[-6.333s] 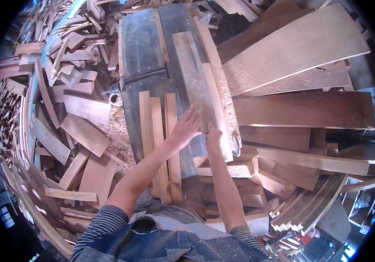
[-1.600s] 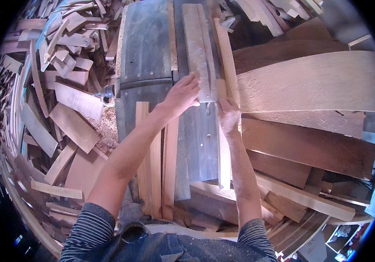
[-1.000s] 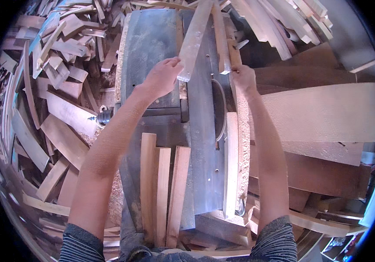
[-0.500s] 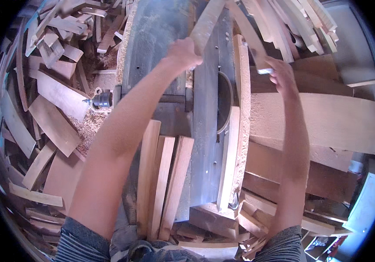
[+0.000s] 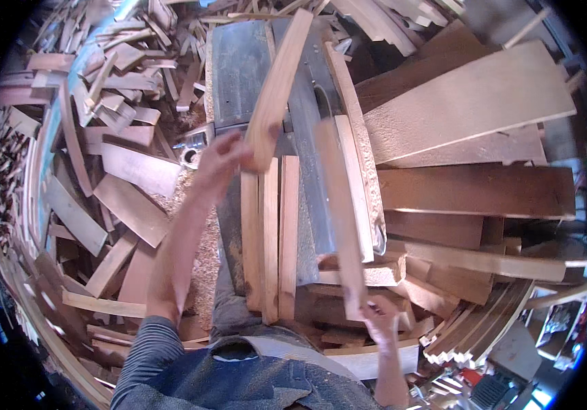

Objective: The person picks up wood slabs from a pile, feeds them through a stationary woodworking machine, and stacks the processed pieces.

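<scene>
My left hand (image 5: 228,156), slightly blurred, grips the near end of a wooden board (image 5: 278,89) that slants up and away over the grey metal machine table (image 5: 239,72). My right hand (image 5: 380,320) is lower and to the right, its fingers closed on the near end of a second, narrower strip of wood (image 5: 341,219), which points away from me and is smeared by motion. Between the two hands, several wooden strips (image 5: 270,253) lie side by side on the near part of the table. Another pale strip (image 5: 353,184) lies along the table's right side.
Loose offcuts (image 5: 133,205) and wood shavings (image 5: 201,273) crowd the left side. Wide planks (image 5: 471,109) are stacked to the right, with a reddish-brown plank (image 5: 478,191) nearer me. A sawdust-covered wooden rail (image 5: 369,157) edges the machine. More cut pieces (image 5: 485,321) lie at lower right.
Both hands have come back toward me with their boards, the right one much farther, down to near my body. The head view has shifted, showing more of the surroundings.
</scene>
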Motion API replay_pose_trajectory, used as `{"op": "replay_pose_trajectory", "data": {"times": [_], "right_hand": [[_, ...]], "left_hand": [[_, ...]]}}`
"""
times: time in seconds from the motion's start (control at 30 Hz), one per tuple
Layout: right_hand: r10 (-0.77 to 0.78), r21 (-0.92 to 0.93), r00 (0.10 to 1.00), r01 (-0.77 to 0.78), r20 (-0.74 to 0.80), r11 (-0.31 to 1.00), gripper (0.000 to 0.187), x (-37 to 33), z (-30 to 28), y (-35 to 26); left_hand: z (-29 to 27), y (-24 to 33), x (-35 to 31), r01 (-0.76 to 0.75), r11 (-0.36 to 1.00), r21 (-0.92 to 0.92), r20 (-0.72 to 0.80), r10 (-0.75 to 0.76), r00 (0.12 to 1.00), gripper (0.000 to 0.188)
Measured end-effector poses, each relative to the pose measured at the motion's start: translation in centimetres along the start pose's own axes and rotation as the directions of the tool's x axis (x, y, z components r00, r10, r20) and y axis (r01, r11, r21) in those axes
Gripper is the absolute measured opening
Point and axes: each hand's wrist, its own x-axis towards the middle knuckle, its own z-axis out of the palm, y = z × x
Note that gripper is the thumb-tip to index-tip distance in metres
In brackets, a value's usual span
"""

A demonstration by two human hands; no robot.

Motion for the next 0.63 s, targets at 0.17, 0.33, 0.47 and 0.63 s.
{"op": "replay_pose_trajectory", "data": {"times": [0.17,0.33,0.47,0.63], "right_hand": [[-0.217,-0.412,0.972,0.164,-0.087,0.896,0.022,-6.2,9.5,7.7],[-0.336,-0.349,0.934,0.356,0.12,0.867,0.03,-6.9,12.7,8.6],[-0.034,-0.071,0.989,0.045,0.144,0.996,0.052,-7.7,9.5,3.7],[-0.045,0.589,0.945,-0.164,0.324,0.791,0.084,-9.6,8.5,8.0]], "left_hand": [[1.4,-4.2,-14.1,0.066,0.984,-0.163,0.089,-0.052,0.995,0.06],[5.2,-9.0,-23.8,0.132,0.982,-0.138,0.014,-0.131,0.991,0.047],[8.0,-12.4,-29.5,0.215,0.973,-0.083,0.046,-0.212,0.976,0.038],[9.8,-18.6,-34.2,0.031,0.743,0.668,0.171,-0.193,0.966,0.065]]}}
